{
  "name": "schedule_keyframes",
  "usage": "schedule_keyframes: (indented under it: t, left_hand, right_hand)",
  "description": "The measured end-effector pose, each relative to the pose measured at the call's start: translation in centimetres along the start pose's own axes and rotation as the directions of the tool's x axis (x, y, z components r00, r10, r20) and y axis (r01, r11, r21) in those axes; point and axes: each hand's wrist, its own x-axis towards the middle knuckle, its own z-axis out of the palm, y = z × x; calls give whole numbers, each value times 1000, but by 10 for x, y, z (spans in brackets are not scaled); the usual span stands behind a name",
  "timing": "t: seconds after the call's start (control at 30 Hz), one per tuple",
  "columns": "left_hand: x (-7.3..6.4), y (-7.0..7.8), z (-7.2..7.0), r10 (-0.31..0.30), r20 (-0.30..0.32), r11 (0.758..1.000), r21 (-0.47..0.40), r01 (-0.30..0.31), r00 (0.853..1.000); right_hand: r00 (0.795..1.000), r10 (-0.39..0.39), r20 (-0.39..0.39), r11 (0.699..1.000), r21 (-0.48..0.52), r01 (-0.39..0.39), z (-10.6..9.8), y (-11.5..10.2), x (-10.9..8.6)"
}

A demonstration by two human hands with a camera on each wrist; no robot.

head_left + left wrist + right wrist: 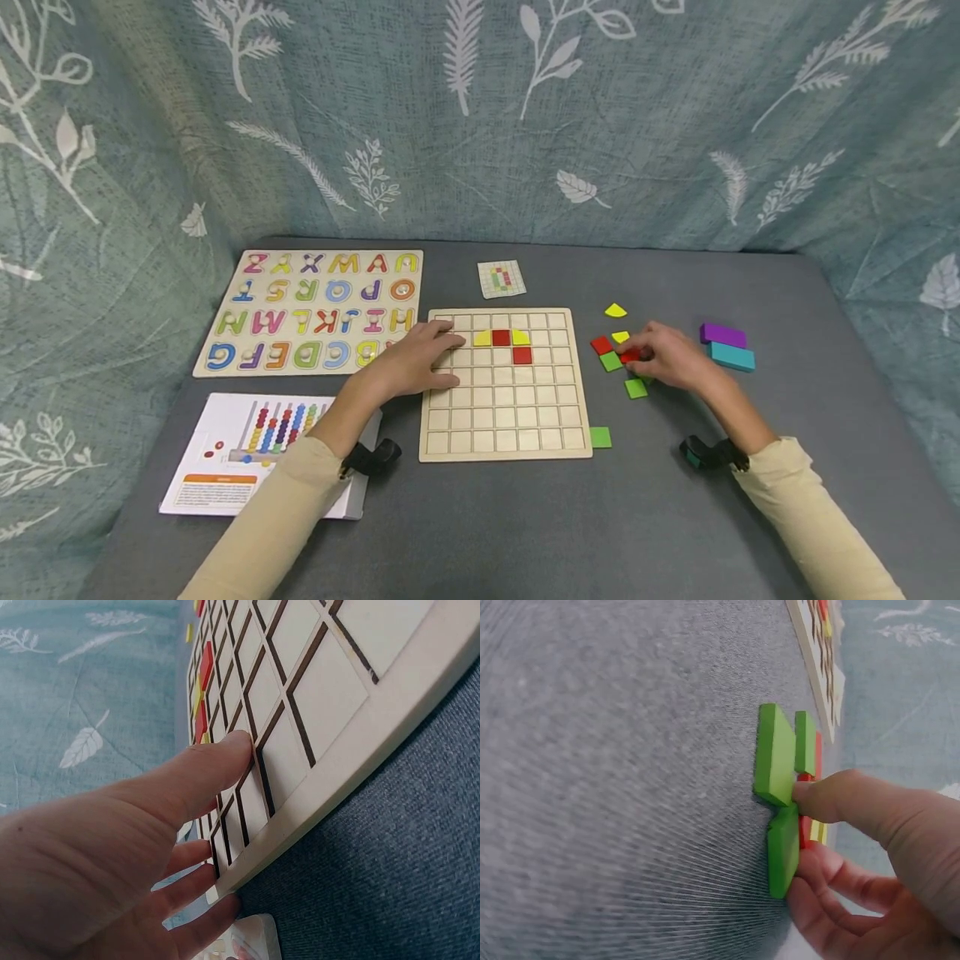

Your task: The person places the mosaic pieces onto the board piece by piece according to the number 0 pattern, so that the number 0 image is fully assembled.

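Observation:
My left hand (401, 362) rests on the left edge of a wooden grid board (497, 396), its fingers and thumb extended over the cells. Two red square tiles (522, 356) and two yellow rounded tiles (482, 338) lie in the upper cells. To the right of the board, my right hand (667, 357) pinches a red tile (628, 356) among loose pieces. Close around it are another red tile (602, 345), a yellow piece (620, 337) and green tiles (636, 388). In the right wrist view, a green tile (784, 851) partly covers the pinched one.
A patterned card (502, 279) lies behind the board. An alphabet puzzle (307, 312) and a white box (225, 450) are at the left. Purple (723, 335) and teal blocks (731, 357) sit at the right. A green tile (601, 437) lies by the board's lower right corner.

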Motion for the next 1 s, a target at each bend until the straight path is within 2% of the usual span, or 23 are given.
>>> schedule_keyframes:
  t: [0.17,0.27,0.33,0.4,0.5,0.6,0.73,0.87,1.0]
  left_hand:
    - [0,-1,1,-1,3,1000,-3,1,1000]
    - [-1,-1,1,-6,2,1000,-5,6,1000]
    - [-1,-1,1,-5,-4,1000,-1,5,1000]
    - [0,-1,1,-2,-5,1000,0,2,1000]
    - [0,0,3,8,0,1000,1,-8,1000]
    - [-1,0,2,11,3,1000,-4,-11,1000]
    - [-2,0,0,12,1,1000,-7,-12,1000]
    - [-3,1,0,9,1,1000,-8,-9,1000]
    - [-2,1,0,7,4,1000,-3,-7,1000]
  right_hand:
    - [998,17,-64,999,33,-15,1,1,-3]
    - [988,-32,-153,997,63,42,2,-4,-5]
    - [968,-112,-224,989,72,131,6,-9,-4]
    - [938,-202,-282,970,72,231,11,-16,-2]
    - [896,-300,-328,936,80,342,22,-27,2]
    - [874,-362,-324,905,103,413,32,-40,10]
    - [868,-418,-268,875,139,464,44,-58,25]
    - [875,-445,-192,870,141,473,54,-73,38]
    - [877,-453,-160,876,101,471,59,-83,46]
